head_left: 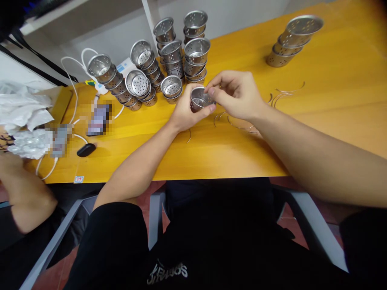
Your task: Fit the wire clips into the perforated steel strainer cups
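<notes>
My left hand [185,112] grips a small perforated steel cup [198,99] just above the yellow table [317,108]. My right hand [236,94] is pinched at the cup's rim, thumb and forefinger together on its edge; whether a thin wire is between them I cannot tell. Several thin curved wire pieces [238,123] lie on the table under and beside my right wrist. More curved wires [284,93] lie farther right.
Several stacks of the same steel cups [172,60] stand at the back centre, and another leaning stack [290,40] at the back right. A power strip with white cables [99,86], a black oval item [86,150] and crumpled plastic [24,117] sit left. Another person's arm [21,193] is at left.
</notes>
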`<control>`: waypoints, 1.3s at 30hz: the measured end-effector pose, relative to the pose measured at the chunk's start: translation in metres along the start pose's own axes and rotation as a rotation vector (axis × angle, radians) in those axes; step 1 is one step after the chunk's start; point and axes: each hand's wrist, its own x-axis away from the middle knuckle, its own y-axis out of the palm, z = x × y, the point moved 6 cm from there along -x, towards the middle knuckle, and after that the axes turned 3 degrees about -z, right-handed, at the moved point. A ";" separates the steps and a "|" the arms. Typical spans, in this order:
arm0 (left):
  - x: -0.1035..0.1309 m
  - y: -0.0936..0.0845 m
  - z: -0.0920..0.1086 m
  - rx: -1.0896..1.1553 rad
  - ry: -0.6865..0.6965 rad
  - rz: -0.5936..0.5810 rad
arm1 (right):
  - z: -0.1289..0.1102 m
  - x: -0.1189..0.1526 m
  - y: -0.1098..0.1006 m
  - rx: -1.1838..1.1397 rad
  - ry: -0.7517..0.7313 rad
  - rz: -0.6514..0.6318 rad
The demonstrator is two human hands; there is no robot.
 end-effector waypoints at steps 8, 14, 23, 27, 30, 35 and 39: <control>0.001 -0.005 -0.002 0.049 0.165 -0.031 | 0.000 0.001 0.003 -0.150 0.054 -0.144; -0.001 -0.001 -0.006 0.004 0.207 -0.019 | 0.005 -0.003 0.005 -0.193 0.076 -0.108; -0.001 -0.001 -0.015 -0.034 0.155 -0.052 | 0.002 -0.001 0.007 -0.134 0.121 -0.139; -0.002 -0.004 -0.006 -0.050 0.071 -0.041 | 0.001 -0.001 0.007 -0.103 0.124 -0.128; -0.003 -0.004 0.000 -0.042 0.050 -0.044 | 0.004 -0.001 0.007 -0.097 0.141 -0.138; -0.004 -0.005 0.006 -0.043 0.036 -0.011 | 0.009 -0.002 0.007 -0.115 0.105 -0.144; -0.003 -0.005 0.005 -0.061 0.045 0.003 | 0.010 -0.001 0.007 -0.100 0.106 -0.139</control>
